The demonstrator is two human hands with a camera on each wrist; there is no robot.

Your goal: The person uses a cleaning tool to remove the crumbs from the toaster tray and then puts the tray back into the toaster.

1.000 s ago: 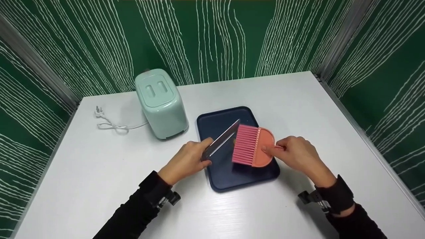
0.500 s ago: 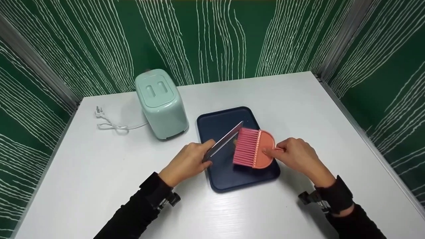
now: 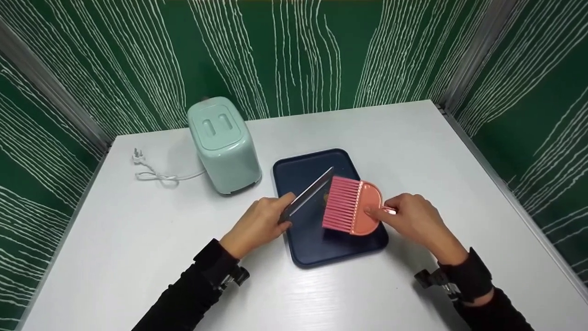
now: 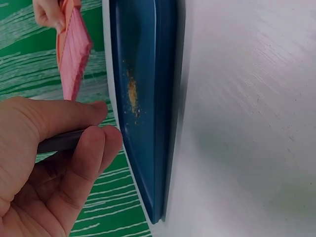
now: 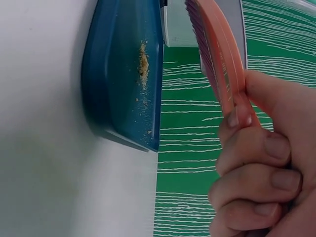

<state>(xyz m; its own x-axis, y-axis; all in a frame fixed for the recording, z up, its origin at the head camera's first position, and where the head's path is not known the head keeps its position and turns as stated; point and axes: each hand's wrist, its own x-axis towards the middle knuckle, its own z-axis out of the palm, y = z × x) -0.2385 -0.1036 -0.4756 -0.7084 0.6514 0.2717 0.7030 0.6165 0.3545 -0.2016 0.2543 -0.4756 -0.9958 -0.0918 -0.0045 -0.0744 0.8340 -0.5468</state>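
Observation:
In the head view, my left hand [image 3: 259, 223] pinches the dark end of a thin, flat grey blade-like tool [image 3: 312, 191], which slants up and right over the navy tray [image 3: 310, 250]; its exact kind is unclear. My right hand [image 3: 413, 214] grips the handle of an orange brush [image 3: 367, 209], thumb along its back. Pink bristles [image 3: 342, 204] point left towards the tool, and the brush hangs above the tray's right side. Tan crumbs [image 4: 132, 94] lie in a small heap on the tray, with finer bits scattered around; the bristles partly hide them in the head view. Both wrist views show brush and tray apart.
A mint-green toaster [image 3: 225, 147] stands behind and left of the tray. Its white cord [image 3: 158, 176] and plug [image 3: 138, 156] lie farther left. Green walls with white streaks [image 3: 303, 59] border the white table [image 3: 161, 257] at the back and sides.
The brush has come slightly nearer to me, and my right hand with it. The blade-like tool shifted a little right, then back left. Tray and toaster stay in place.

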